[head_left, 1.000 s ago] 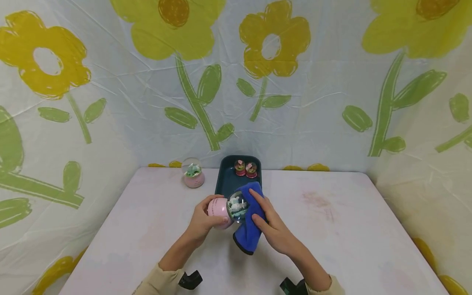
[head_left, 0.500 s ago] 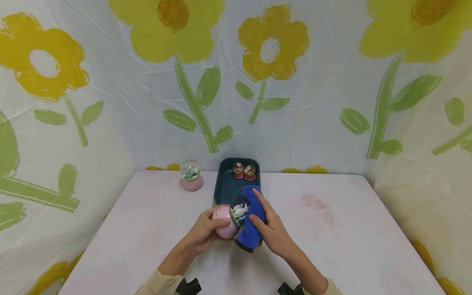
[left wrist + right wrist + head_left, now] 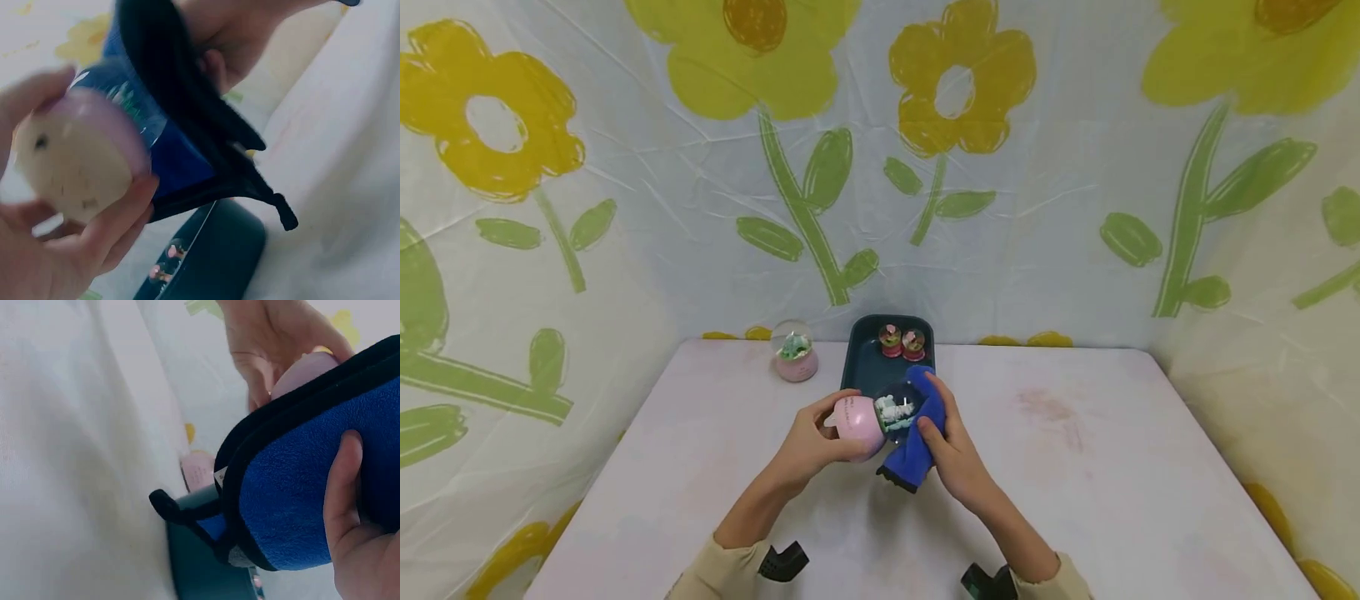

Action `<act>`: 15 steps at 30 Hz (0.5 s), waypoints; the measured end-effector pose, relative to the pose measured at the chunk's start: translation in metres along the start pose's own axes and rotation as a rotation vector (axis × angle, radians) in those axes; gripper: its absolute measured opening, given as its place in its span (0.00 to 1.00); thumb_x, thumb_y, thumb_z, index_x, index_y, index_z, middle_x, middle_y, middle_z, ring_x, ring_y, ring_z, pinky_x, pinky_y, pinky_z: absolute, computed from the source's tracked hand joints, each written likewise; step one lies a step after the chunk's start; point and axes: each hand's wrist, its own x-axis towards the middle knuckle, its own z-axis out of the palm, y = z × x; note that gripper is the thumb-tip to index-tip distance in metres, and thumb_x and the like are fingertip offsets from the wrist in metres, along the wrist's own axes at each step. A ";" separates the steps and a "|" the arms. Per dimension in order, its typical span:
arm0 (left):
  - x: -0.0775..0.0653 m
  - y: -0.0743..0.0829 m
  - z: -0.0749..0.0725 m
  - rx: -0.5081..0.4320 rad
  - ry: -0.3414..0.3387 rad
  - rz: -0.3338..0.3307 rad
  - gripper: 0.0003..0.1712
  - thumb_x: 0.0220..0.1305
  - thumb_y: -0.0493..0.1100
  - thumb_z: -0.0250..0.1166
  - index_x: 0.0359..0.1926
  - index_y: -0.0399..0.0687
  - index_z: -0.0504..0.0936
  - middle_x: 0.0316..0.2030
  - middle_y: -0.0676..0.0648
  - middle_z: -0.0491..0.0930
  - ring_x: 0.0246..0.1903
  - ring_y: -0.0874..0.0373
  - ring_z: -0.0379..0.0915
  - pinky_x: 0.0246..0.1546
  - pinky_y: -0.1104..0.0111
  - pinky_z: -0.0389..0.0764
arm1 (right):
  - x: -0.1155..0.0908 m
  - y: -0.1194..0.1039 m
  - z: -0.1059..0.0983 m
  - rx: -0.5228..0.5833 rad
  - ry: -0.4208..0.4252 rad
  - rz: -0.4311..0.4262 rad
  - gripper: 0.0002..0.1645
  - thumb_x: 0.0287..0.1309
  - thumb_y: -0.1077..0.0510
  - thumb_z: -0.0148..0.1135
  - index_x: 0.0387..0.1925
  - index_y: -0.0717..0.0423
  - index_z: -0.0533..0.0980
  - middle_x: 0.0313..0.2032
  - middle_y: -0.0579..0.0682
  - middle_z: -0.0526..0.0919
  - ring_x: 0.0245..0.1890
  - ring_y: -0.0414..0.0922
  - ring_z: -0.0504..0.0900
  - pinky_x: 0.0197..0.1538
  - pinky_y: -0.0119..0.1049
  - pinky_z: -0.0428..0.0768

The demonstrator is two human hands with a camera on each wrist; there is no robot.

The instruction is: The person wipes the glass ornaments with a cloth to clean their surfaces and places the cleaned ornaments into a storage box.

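Observation:
My left hand [image 3: 808, 442] grips the pink base of a snow globe [image 3: 859, 423], which is tipped on its side with its glass dome toward the right. White and green figures show inside the dome. The left wrist view shows the base's pale underside [image 3: 75, 156] facing the camera, fingers curled round it. My right hand [image 3: 957, 454] holds a blue cloth [image 3: 917, 442] with a black edge against the dome, thumb on the near side. In the right wrist view the folded cloth [image 3: 294, 481] hides most of the globe.
A dark green tray [image 3: 868, 367] stands behind the hands, with two small red-based snow globes [image 3: 902, 343] in it. Another pink-based snow globe [image 3: 795, 354] stands left of the tray on the white table [image 3: 1112, 467]. Flower-printed cloth hangs behind and at the sides.
The held globe has rolled in my left hand, and its base now shows printed lettering. The cloth in my right hand has shifted round the dome, and more of the glass shows.

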 end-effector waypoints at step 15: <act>-0.012 0.013 0.000 0.209 0.133 0.079 0.38 0.40 0.40 0.81 0.57 0.47 0.78 0.49 0.43 0.74 0.33 0.49 0.81 0.27 0.58 0.83 | -0.006 0.011 0.022 -0.600 0.138 -0.351 0.39 0.66 0.51 0.59 0.74 0.36 0.55 0.69 0.66 0.56 0.44 0.61 0.82 0.42 0.55 0.81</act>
